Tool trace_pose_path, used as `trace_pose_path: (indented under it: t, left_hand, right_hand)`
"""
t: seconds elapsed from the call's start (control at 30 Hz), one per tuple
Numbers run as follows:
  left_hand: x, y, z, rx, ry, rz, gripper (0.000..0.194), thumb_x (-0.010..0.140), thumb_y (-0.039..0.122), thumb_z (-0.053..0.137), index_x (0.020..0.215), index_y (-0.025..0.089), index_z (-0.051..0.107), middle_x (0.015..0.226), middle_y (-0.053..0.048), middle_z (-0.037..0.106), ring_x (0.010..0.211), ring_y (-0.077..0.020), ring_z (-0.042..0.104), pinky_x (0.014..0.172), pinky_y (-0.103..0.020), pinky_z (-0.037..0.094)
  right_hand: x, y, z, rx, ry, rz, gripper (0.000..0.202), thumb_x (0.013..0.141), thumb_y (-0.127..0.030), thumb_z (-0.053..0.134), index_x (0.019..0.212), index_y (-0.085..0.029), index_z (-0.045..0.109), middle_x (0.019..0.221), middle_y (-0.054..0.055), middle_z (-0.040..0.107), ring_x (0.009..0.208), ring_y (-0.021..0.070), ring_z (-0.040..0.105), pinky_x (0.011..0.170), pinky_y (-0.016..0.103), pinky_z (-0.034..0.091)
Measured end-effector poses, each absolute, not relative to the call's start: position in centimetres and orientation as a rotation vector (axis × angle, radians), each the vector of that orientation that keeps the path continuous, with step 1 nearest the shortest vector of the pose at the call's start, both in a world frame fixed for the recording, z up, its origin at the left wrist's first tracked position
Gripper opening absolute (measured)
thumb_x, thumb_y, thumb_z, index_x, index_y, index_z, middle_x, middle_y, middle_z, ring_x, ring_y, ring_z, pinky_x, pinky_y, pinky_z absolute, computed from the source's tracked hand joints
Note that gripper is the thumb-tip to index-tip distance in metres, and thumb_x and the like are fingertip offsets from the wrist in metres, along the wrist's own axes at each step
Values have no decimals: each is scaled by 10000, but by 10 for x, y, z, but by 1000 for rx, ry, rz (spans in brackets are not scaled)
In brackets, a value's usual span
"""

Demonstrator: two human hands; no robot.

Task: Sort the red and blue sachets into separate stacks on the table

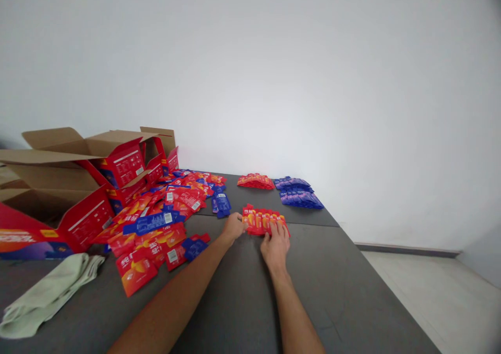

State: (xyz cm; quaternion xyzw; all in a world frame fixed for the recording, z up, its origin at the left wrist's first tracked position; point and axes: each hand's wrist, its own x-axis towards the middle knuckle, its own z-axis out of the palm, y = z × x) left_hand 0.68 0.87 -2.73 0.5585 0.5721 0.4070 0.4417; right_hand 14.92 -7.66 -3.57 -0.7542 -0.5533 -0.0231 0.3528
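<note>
An overlapping row of red-orange packets (263,220) lies on the dark table (313,260). My left hand (234,227) is at the row's left end, its fingers closed on the edge of the leftmost packet. Over the right part of the row, my right hand (276,243) rests with its fingers spread on the packets. Behind it are a fanned red stack (255,181) and, to the right, blue-purple stacks (300,198). A loose heap of red and blue packets (156,244) spreads to the left of my left hand.
Open red cardboard boxes (88,215) with raised brown flaps stand at the far left. A folded pale green cloth (50,294) lies at the front left. The table meets a white wall (250,82) behind, and its right edge borders a light floor (442,291).
</note>
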Motion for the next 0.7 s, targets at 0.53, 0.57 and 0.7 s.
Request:
trace_pose_path:
  t: [0.53,0.57,0.7]
  left_hand:
    - [9,-20,-21,2348,1568,655,458,835,316,555,1286,236,586,1349,-105,554,1210,-289,481,996,-414,369]
    - [10,-21,-22,2362,1536,631,445,835,315,560,1273,244,597,1361,-96,545,1227,-291,467,1001,-418,368]
    - [12,-21,-25,2373,1457,602,372,837,267,560,1195,214,651,1336,-106,558,1247,-281,448,1031,-407,359]
  right_hand:
    - [146,-75,-47,-2200,-1627,28,487,935,-340,401,1416,-304,465,1543,75,328,1427,350,168,1082,618,154]
    - [146,-74,-48,-2197,-1625,30,485,936,-342,399,1415,-305,466,1541,75,332,1427,350,168,1080,622,157]
    - [145,-74,-49,-2187,-1625,26,487,938,-341,391,1419,-309,460,1538,73,339,1430,348,167,1077,631,161]
